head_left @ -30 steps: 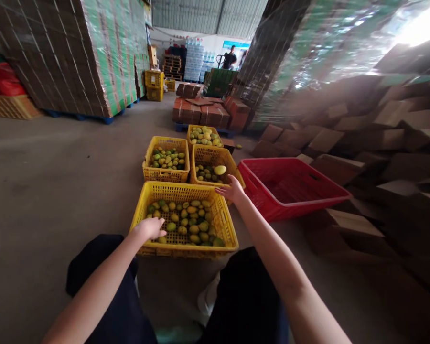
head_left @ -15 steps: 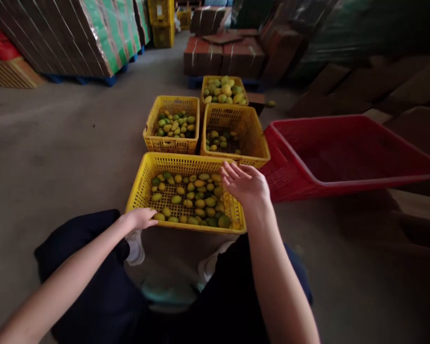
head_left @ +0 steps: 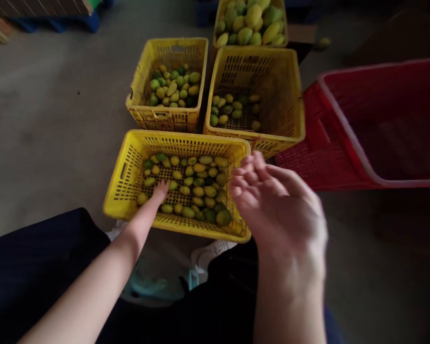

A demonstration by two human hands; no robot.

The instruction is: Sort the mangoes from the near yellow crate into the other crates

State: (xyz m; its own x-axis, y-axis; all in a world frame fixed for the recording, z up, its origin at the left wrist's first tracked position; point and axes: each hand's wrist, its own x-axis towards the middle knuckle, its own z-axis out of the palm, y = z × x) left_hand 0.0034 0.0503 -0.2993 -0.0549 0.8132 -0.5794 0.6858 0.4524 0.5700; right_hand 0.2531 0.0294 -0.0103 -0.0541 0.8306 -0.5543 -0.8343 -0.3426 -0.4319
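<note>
In front of my knees is a yellow plastic crate (head_left: 177, 232) with mangoes (head_left: 198, 192) lying loose on its slatted bottom, most of them towards the right. My left hand (head_left: 160, 191) reaches down over the near rim into it, fingers apart, right beside a green-yellow mango (head_left: 172, 185); whether it touches that fruit I cannot tell. Raised above the crate's right end, my right hand (head_left: 279, 205) is open, palm up and fingers slightly curled, with nothing in it.
Behind stand a yellow crate (head_left: 133, 91) half filled with mangoes, another (head_left: 298, 110) with fewer, and a fuller one (head_left: 285, 28) farther back. A large red crate (head_left: 329, 177) is at the right. My shoes (head_left: 209, 255) are close below the near crate.
My left hand has gone from the near rim into the crate among the mangoes. The right hand has come closer to the camera, still open. The view has tipped downward.
</note>
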